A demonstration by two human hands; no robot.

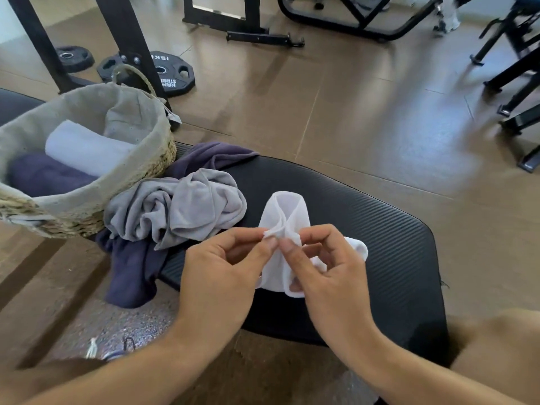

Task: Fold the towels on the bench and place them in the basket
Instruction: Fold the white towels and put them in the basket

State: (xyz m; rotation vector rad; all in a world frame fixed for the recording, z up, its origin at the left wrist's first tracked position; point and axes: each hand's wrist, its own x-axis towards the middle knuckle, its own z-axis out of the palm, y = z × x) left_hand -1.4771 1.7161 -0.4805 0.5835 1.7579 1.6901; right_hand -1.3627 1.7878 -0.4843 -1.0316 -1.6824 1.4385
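We pinch the white towel [285, 226] at its near edge between both hands, left hand [222, 267] and right hand [324, 267] level, its long axis running away over the table [365, 229], basket [152, 159] far left

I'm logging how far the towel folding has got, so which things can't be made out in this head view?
- Crumpled dark purple towel: largely buried under the crumpled grey towel.
- Small white towel: its near part is covered by the left hand and right hand pinching it.
- Woven lined basket: cut off by the left edge; its wall hides what lies below the two folded towels.
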